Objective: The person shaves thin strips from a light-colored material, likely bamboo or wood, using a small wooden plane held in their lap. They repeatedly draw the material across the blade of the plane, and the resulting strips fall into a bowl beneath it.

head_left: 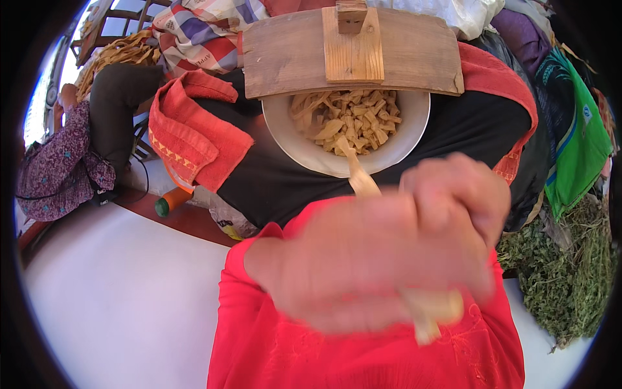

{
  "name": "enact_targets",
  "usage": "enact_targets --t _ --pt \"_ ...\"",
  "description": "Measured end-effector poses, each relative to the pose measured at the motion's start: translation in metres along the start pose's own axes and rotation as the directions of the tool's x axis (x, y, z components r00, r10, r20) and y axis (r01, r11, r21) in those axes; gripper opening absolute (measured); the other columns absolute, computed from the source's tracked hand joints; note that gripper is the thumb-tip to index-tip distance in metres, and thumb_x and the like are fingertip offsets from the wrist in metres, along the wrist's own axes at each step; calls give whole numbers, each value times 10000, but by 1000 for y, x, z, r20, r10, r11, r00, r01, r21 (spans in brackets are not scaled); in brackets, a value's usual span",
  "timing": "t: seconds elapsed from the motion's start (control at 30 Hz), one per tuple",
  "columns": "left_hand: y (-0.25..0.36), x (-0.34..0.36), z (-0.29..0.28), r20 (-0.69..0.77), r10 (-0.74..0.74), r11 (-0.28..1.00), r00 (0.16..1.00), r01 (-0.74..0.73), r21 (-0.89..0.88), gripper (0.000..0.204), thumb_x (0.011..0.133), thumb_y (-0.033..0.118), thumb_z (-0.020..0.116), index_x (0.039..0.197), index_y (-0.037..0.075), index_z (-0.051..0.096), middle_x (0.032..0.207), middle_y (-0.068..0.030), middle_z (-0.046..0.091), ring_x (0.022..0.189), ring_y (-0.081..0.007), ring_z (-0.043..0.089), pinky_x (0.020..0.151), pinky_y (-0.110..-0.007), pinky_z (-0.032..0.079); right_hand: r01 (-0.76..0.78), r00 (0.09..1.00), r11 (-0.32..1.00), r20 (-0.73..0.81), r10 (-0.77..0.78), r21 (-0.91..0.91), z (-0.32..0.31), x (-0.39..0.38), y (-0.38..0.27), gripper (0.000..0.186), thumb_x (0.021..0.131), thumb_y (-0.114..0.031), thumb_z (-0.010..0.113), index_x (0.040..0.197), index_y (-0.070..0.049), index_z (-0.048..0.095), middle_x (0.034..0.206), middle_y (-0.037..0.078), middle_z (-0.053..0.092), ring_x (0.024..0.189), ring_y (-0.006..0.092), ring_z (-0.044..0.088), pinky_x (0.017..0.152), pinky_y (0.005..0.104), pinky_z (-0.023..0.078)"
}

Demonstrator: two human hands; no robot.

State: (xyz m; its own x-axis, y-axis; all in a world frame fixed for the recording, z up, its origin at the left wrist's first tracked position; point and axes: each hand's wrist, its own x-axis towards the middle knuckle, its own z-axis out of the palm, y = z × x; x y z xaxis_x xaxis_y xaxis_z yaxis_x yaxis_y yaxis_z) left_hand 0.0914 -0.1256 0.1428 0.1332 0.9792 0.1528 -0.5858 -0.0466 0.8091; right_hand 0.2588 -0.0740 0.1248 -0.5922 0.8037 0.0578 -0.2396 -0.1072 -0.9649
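In front of my red shirt, my two hands are close together and smeared by motion. My left hand [350,259] is closed round pale tan dried strips. One dried strip [356,172] sticks out above it toward the bowl, and pale strip ends [427,318] hang out below. My right hand [457,198] is curled closed against the left; what its fingers grip is hidden. Beyond them, a metal bowl [278,139] sits between my dark-trousered legs, holding many short cut pieces [366,117] of the same dried stuff.
A wooden board [285,55] with a block fixed on it spans the bowl's far rim. Red towels [201,129] lie over my legs. At right are a green bag [580,142] and dried herbs [564,279]. Another person's patterned sleeve [58,162] shows at far left, near long dried strips [116,58].
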Motion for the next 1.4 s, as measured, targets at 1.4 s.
enact_targets --t 1.4 --pt "-66 22 -87 337 187 -110 923 -321 941 150 748 71 700 874 58 620 667 -70 490 585 -251 519 506 -361 402 -16 993 927 -113 -28 -376 -76 40 71 330 945 -298 582 1050 5 658 933 24 645 852 89 557 761 223 461"
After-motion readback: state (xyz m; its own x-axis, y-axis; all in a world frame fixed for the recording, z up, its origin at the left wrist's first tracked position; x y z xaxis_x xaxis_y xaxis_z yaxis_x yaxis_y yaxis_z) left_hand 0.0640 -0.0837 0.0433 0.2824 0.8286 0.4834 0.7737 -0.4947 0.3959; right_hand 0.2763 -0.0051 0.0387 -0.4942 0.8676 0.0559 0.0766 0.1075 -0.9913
